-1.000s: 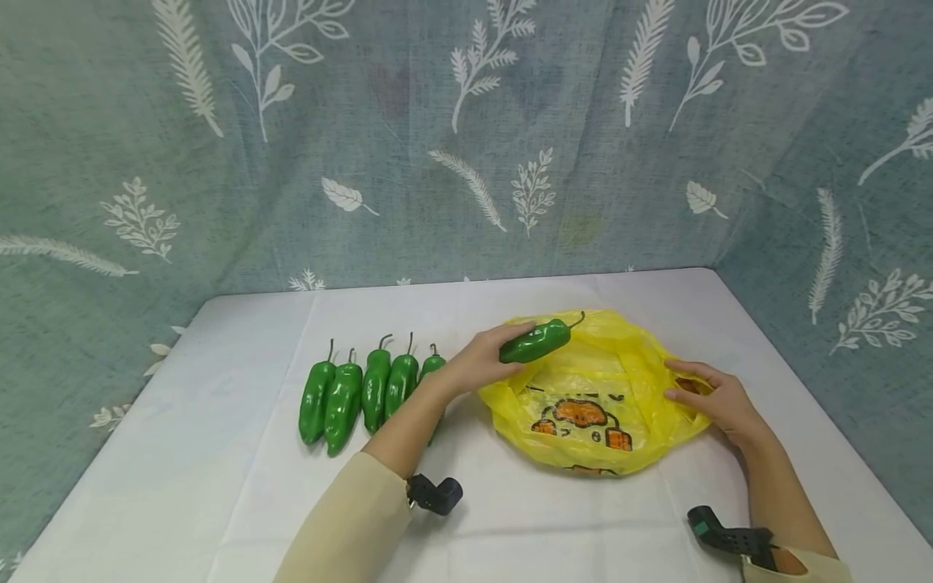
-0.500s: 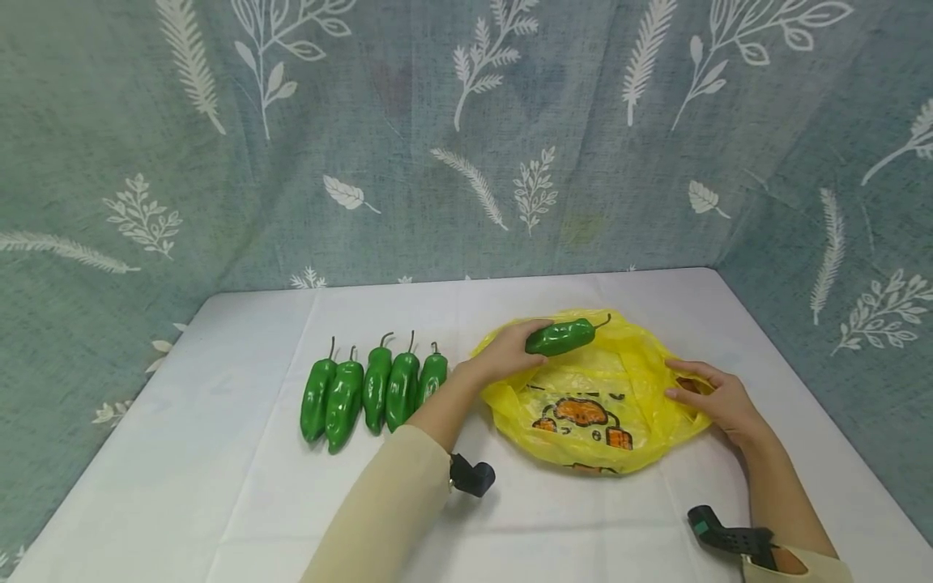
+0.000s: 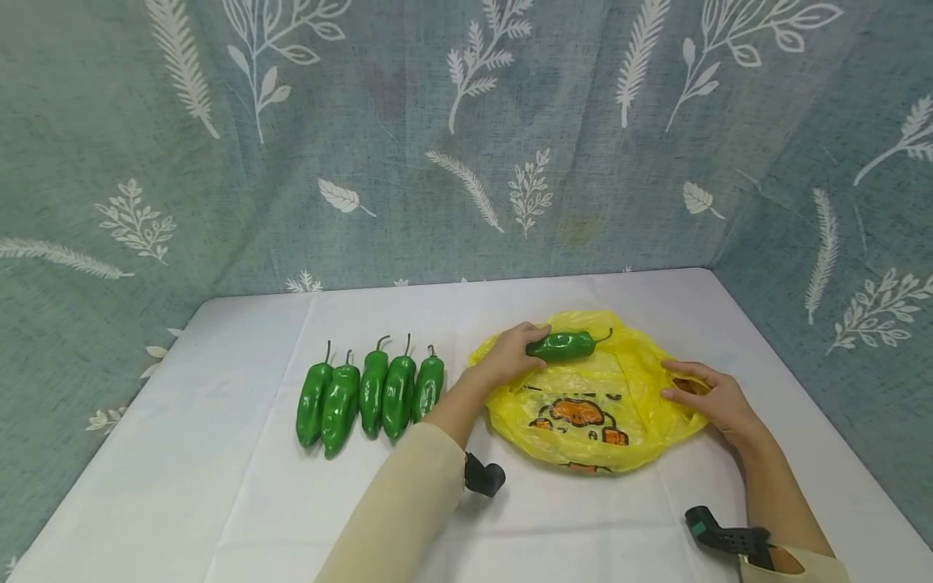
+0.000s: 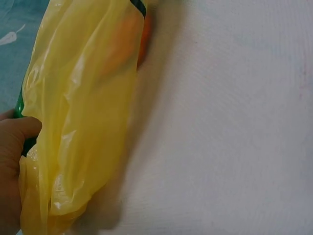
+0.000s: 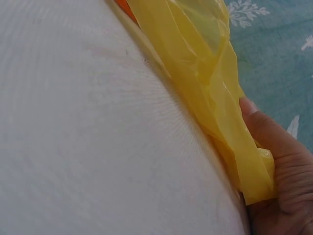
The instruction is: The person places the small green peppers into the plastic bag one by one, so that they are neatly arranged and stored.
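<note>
A glossy green pepper point(image 3: 563, 346) lies level over the mouth of a yellow plastic bag point(image 3: 583, 449), its curved stem pointing right. My left hand point(image 3: 512, 353) holds its blunt left end between thumb and fingers. In the left wrist view the bag's wall point(image 4: 83, 112) hides most of the pepper, with a sliver of green beside my thumb point(image 4: 27, 128). At the bag's right side, my right hand point(image 3: 717, 402) grips the edge near a handle loop. The right wrist view shows the thumb point(image 5: 266, 125) against the crumpled yellow plastic point(image 5: 210, 93).
Several more green peppers point(image 3: 340, 409) lie side by side, stems away from me, left of the bag on the white tablecloth point(image 3: 240, 518). A patterned blue-green curtain point(image 3: 408, 202) stands behind the table and along both sides. Black cameras point(image 3: 487, 476) sit on both wrists.
My left hand has carried the pepper rightward, then lowered it into the bag's mouth. My right hand has stayed at the bag's edge.
</note>
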### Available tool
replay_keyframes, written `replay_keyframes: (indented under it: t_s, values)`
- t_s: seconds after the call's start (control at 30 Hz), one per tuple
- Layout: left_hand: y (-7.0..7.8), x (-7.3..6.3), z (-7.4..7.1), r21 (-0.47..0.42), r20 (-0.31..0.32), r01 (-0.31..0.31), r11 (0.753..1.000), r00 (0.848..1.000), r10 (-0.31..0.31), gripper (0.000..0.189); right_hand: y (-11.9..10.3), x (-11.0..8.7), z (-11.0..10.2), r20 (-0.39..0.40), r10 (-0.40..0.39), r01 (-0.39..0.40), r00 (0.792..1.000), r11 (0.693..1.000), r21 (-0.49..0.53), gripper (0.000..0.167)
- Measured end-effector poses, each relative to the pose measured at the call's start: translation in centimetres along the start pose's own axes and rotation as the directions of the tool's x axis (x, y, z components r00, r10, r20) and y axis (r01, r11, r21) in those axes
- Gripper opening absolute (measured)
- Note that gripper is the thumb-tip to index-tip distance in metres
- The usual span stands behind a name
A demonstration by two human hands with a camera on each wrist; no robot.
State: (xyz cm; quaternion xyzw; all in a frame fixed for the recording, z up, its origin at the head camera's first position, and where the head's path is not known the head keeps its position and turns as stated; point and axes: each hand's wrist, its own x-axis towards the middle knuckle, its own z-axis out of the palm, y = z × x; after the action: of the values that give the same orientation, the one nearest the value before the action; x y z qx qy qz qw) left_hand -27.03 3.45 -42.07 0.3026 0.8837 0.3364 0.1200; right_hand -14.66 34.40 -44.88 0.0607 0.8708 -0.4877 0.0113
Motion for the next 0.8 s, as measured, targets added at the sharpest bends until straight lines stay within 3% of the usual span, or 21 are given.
replay_keyframes:
  t_s: [0.2, 0.37, 0.6, 0.8]
  values:
    - [-0.6, 0.0, 0.3, 0.003, 0.047, -0.009, 1.000, 0.999, 0.009, 0.061, -0.1, 0.0, 0.0, 0.000, -0.002, 0.002, 1.000, 1.000, -0.002, 0.070]
    - [-1.1, -0.3, 0.0, -0.006, 0.076, -0.051, 0.999, 0.996, 0.051, 0.056, -0.2, 0.0, 0.0, 0.004, 0.001, -0.001, 1.000, 1.000, 0.014, 0.071]
    - [-1.4, -0.3, -0.1, -0.007, 0.073, -0.035, 0.999, 0.997, 0.036, 0.054, -0.2, 0.0, 0.0, 0.001, -0.005, 0.005, 1.000, 1.000, 0.003, 0.069]
    - [-0.7, -0.4, -0.1, -0.022, 0.060, -0.019, 1.000, 0.998, 0.020, 0.056, -0.1, -0.1, 0.1, -0.003, -0.014, 0.014, 1.000, 1.000, -0.009, 0.068]
